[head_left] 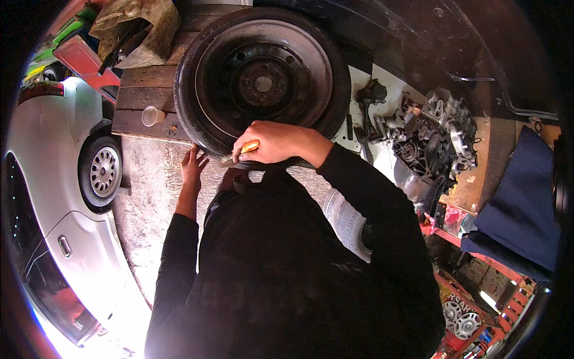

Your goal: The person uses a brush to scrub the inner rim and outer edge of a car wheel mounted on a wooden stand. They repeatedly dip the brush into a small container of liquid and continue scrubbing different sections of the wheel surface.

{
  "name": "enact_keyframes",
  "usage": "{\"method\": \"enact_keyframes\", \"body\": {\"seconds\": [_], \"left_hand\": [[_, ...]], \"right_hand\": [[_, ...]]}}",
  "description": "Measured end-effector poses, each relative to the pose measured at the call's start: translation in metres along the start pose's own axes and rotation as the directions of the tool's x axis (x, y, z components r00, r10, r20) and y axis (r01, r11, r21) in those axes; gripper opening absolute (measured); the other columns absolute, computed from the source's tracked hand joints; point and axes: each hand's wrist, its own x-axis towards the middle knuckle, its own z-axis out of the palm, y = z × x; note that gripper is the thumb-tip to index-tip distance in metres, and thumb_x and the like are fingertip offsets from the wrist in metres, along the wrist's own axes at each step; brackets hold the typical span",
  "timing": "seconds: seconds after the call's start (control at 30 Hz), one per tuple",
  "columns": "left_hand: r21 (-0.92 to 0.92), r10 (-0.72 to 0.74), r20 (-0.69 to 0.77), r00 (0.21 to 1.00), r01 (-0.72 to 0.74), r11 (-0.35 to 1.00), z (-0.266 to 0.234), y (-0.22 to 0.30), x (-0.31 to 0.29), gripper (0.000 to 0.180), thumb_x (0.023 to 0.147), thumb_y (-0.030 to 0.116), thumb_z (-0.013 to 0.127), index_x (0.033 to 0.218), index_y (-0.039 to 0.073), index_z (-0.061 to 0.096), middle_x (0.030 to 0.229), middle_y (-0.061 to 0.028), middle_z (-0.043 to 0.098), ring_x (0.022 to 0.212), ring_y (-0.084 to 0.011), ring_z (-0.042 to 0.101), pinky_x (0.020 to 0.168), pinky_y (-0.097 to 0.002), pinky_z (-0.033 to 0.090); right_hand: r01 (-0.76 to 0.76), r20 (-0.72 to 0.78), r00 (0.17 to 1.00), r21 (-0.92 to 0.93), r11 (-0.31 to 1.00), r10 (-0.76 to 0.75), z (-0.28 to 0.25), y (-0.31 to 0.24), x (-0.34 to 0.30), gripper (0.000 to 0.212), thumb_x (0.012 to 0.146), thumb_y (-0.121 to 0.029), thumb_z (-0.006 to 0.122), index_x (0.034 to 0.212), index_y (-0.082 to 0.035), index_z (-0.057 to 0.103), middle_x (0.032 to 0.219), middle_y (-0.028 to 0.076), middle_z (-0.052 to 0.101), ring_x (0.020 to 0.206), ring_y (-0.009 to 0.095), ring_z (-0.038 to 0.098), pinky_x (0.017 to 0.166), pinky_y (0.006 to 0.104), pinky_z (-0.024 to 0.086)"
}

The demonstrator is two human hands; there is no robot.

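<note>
A car wheel (pixel 263 36) with a dark steel rim and black tyre lies flat on a wooden plank bench (pixel 143 99) in front of me. My right hand (pixel 272 142) is closed round a tool with an orange handle (pixel 250 146), over the near side of the tyre. The tool's pale working end points left, close to the tyre's edge, and its kind is not clear. My left hand (pixel 192 169) is by the tyre's near left edge, fingers apart and holding nothing. Whether its fingertips touch the rubber I cannot tell.
A clear plastic cup (pixel 153 115) stands on the bench, left of the wheel. A silver car (pixel 66 173) is parked at left. Engine parts (pixel 433 137) lie at right beside a dark blue cloth (pixel 520 203). Another tyre (pixel 347 224) is below, partly behind my right arm.
</note>
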Motion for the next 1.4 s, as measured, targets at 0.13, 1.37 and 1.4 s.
{"method": "enact_keyframes", "body": {"seconds": [0.13, 1.37, 1.4], "left_hand": [[-0.010, 0.008, 0.006, 1.000, -0.008, 1.000, 0.000, -0.001, 0.000, 0.057, 0.100, 0.045, 0.063, 0.135, 0.000, 0.056, 0.133, -0.0105, 0.063, 0.110, -0.0243, 0.066, 0.089, -0.0370, 0.056], [0.019, -0.010, 0.012, 1.000, 0.010, 1.000, -0.004, 0.000, 0.004, 0.049, 0.102, 0.044, 0.061, 0.132, 0.005, 0.058, 0.127, -0.0070, 0.066, 0.108, -0.0231, 0.067, 0.088, -0.0374, 0.057], [0.020, -0.011, 0.018, 1.000, 0.011, 1.000, -0.004, 0.000, 0.004, 0.050, 0.102, 0.044, 0.060, 0.132, 0.005, 0.058, 0.128, -0.0071, 0.065, 0.108, -0.0233, 0.067, 0.088, -0.0375, 0.056]], "right_hand": [[-0.254, 0.187, 0.943, -0.123, 0.959, 0.274, -0.023, 0.008, -0.019, 0.017, 0.089, -0.015, 0.069, 0.104, -0.008, 0.076, 0.098, 0.013, 0.076, 0.095, 0.032, 0.072, 0.086, 0.0407, 0.055], [-0.526, 0.088, 0.720, -0.578, 0.624, 0.688, -0.101, 0.019, -0.103, 0.018, 0.081, -0.017, 0.073, 0.097, -0.009, 0.079, 0.097, 0.014, 0.076, 0.089, 0.033, 0.072, 0.078, 0.0429, 0.056], [-0.495, 0.138, 0.780, -0.459, 0.737, 0.610, -0.097, 0.019, -0.101, 0.020, 0.082, -0.016, 0.073, 0.100, -0.010, 0.078, 0.099, 0.012, 0.076, 0.092, 0.031, 0.072, 0.081, 0.0411, 0.056]]}}
